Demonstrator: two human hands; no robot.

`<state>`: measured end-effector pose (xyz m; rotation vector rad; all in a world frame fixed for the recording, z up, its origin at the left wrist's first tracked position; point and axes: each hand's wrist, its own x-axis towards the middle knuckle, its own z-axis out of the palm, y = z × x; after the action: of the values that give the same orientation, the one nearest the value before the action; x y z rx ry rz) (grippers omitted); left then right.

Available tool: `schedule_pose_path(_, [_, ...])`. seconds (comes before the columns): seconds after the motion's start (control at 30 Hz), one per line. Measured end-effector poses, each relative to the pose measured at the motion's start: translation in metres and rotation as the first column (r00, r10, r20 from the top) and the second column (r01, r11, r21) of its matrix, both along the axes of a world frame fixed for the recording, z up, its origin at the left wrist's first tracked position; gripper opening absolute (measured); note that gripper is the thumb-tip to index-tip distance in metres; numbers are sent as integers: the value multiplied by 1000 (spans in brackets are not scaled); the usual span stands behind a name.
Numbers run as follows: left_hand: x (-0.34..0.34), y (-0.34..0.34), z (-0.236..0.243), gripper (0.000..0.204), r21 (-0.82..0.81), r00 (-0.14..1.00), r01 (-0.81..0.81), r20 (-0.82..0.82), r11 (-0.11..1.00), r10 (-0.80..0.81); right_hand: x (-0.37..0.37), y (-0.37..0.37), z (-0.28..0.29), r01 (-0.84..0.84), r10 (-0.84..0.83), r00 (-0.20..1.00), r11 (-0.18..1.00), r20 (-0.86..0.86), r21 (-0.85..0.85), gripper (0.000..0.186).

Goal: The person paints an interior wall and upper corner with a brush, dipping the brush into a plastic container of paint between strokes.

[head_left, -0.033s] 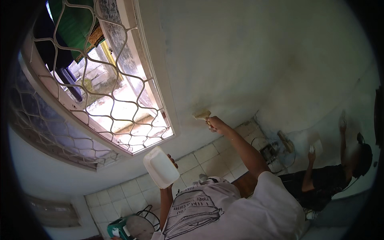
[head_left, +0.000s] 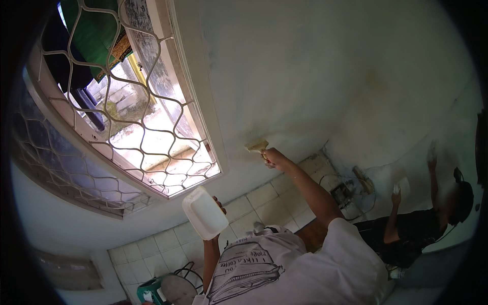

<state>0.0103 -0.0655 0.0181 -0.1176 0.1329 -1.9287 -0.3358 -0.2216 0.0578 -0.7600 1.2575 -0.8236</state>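
Observation:
A paintbrush (head_left: 254, 145) is gripped in my right hand (head_left: 274, 158), its pale bristles at the white wall (head_left: 335, 61) to the right of the barred window (head_left: 122, 112). My left hand (head_left: 218, 203), mostly hidden, holds a shallow white foam tray (head_left: 203, 213) tilted toward me, below the window's lower right corner. My forearms and white printed shirt (head_left: 300, 269) fill the lower middle of the view.
A co-worker (head_left: 422, 226) in dark clothing works at the right wall, a pale item (head_left: 401, 185) in one hand and the other raised. Tiles (head_left: 244, 208) run along below. A green item (head_left: 148, 290) and round metal object (head_left: 175, 290) lie at lower left, an appliance (head_left: 340, 201) by the corner.
The co-worker's raised hand has shifted very slightly to the left. My hands, the brush and the tray look the same.

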Motion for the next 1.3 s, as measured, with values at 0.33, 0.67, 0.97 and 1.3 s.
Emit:
schedule_pose_path(0.33, [-27, -14, 13, 58, -110, 989, 61, 138, 992, -45, -10, 8, 322, 63, -103, 995, 699, -13, -713, 34])
schedule_pose_path(0.67, [-21, -20, -10, 60, -88, 987, -59, 143, 994, 71, 14, -22, 144, 80, -82, 996, 816, 22, -572, 44])
schedule_pose_path(0.97, [-24, -18, -1, 63, -70, 986, -131, 97, 989, 137, 29, 4, -85, 17, -20, 1000, 991, 21, 132, 31])
schedule_pose_path(1.3, [-49, -43, 5, 60, -166, 984, -96, 133, 981, 119, 40, -7, 259, 40, 196, 917, 821, 347, -570, 35])
